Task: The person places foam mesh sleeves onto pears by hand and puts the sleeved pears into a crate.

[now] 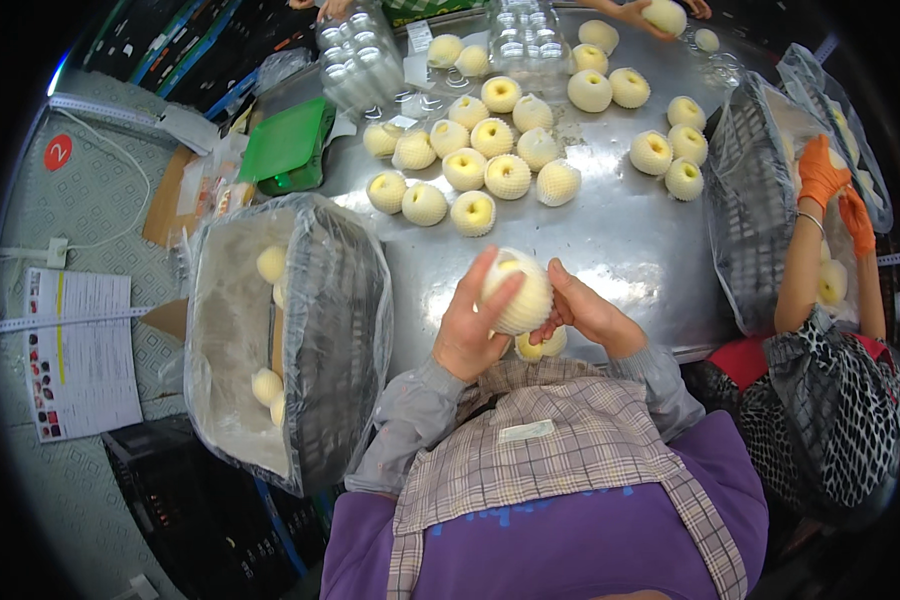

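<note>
Between my hands, above the near edge of the metal table, is a pale yellow round fruit in a white foam net [522, 296]. My left hand [471, 319] grips it from the left, with fingers spread over its top. On its lower right side, the fingers of my right hand [581, 309] touch or nearly touch it; the thumb points up and away from it. Part of another netted fruit [552, 343] shows below, close to my plaid apron. Farther up the table stands a loose group of netted fruits [493, 138], most with the hollow at one end facing up.
A plastic-lined crate [341, 322] with a few fruits stands at left, beside a green scale [288, 142]. Clear plastic packs [360, 60] sit at the back. At right, a co-worker's orange-gloved hands [823, 176] reach into another lined crate [754, 202]. Another person's hand [634, 16] holds a fruit.
</note>
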`<state>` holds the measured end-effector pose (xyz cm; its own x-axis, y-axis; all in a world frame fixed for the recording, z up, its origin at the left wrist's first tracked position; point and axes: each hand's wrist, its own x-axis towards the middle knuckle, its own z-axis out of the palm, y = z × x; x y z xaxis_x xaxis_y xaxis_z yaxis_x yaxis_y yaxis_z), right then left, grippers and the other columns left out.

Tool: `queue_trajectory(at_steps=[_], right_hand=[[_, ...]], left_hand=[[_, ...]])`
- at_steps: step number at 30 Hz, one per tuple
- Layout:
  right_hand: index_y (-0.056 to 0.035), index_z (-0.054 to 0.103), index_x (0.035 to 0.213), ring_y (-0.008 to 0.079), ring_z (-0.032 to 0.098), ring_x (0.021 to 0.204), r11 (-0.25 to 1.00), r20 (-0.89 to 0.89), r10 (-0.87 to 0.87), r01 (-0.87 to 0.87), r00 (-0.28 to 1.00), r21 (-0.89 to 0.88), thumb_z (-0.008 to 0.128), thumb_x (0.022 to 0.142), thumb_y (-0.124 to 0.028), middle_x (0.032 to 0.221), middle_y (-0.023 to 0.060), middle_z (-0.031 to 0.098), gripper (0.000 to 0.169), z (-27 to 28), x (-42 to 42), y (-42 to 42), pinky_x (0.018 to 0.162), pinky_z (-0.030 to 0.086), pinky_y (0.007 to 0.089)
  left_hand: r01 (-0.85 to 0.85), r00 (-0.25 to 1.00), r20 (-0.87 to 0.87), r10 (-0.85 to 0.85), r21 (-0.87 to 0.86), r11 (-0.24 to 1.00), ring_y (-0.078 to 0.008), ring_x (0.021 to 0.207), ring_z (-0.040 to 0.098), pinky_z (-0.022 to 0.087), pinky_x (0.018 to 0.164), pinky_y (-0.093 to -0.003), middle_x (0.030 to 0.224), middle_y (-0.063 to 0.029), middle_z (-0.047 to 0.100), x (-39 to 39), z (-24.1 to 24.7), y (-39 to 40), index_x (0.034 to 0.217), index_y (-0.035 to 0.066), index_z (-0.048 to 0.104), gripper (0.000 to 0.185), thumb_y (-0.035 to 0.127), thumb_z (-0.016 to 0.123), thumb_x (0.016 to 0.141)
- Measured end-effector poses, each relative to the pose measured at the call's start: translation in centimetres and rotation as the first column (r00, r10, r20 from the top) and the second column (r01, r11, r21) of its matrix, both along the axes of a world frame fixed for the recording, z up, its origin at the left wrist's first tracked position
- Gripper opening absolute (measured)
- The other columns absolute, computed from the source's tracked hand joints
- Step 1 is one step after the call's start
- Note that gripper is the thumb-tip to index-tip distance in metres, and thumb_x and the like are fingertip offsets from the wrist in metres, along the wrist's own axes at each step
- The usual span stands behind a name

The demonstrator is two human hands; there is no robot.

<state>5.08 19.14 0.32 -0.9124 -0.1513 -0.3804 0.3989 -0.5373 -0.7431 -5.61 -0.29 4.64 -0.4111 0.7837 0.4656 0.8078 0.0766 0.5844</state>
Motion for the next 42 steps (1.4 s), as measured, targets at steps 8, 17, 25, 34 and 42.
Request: queue_trajectory(at_steps=[8, 17, 25, 34, 42], right_hand=[[-0.0052, 0.063, 0.12, 0.0103, 0.052, 0.065, 0.727, -0.231, -0.181, 0.288, 0.956, 0.624, 0.084, 0.079, -0.029, 0.078, -0.0004, 0.059, 0.052, 1.3, -1.3, -2.6, 0.059, 0.046, 0.0256], [-0.0025, 0.066, 0.112, 0.0141, 0.065, 0.083, 0.79, -0.3, -0.172, 0.314, 0.938, 0.527, 0.074, 0.09, -0.019, 0.097, 0.005, 0.068, 0.029, -1.1, -1.9, -4.6, 0.072, 0.053, 0.0268], [-0.0017, 0.06, 0.122, 0.021, 0.068, 0.097, 0.795, 0.16, -0.191, 0.248, 0.968, -0.553, 0.054, 0.105, -0.026, 0.11, 0.0091, 0.07, 0.03, -2.7, -1.5, -4.5, 0.083, 0.056, 0.0349], [-0.0018, 0.058, 0.127, 0.0257, 0.065, 0.112, 0.664, 0.209, -0.062, 0.197, 0.976, -0.721, 0.045, 0.107, -0.033, 0.123, 0.0123, 0.067, 0.039, -1.9, -1.5, -6.1, 0.1, 0.051, 0.0471], [-0.0021, 0.059, 0.124, 0.0238, 0.067, 0.108, 0.778, 0.281, -0.125, 0.27, 0.952, -0.568, 0.053, 0.104, -0.031, 0.121, 0.0109, 0.068, 0.036, 0.2, -1.7, -6.8, 0.096, 0.054, 0.0443]], left_hand=[[-0.409, 0.129, 0.992, -0.003, 0.056, 0.911, -0.0226, 0.117, 0.059, 0.049, 0.101, -0.0363, 0.127, -0.0127, 0.058, 2.5, -4.5, -3.0, 0.143, -0.001, 0.039, 0.069, 0.011, 0.073, 0.083], [-0.497, 0.0, 1.0, -0.003, 0.003, 0.868, -0.0225, 0.119, 0.058, 0.05, 0.101, -0.0364, 0.128, -0.0117, 0.058, 3.1, -4.7, -4.2, 0.142, 0.0, 0.042, 0.066, 0.006, 0.071, 0.083], [-0.525, -0.235, 0.898, -0.372, 0.205, 0.826, -0.0299, 0.125, 0.056, 0.043, 0.11, -0.0515, 0.135, -0.0136, 0.058, 2.8, -5.0, -5.1, 0.139, 0.005, 0.05, 0.063, 0.032, 0.069, 0.085], [-0.673, -0.357, 0.582, -0.731, 0.383, 0.633, -0.0305, 0.127, 0.055, 0.039, 0.111, -0.055, 0.131, -0.0106, 0.062, 3.6, -5.3, -5.6, 0.13, 0.011, 0.059, 0.059, 0.053, 0.057, 0.09], [-0.709, -0.438, 0.63, -0.642, 0.197, 0.677, -0.0323, 0.124, 0.056, 0.037, 0.109, -0.0606, 0.129, -0.0105, 0.063, 3.4, -4.8, -5.7, 0.131, 0.013, 0.059, 0.063, 0.06, 0.045, 0.092]])
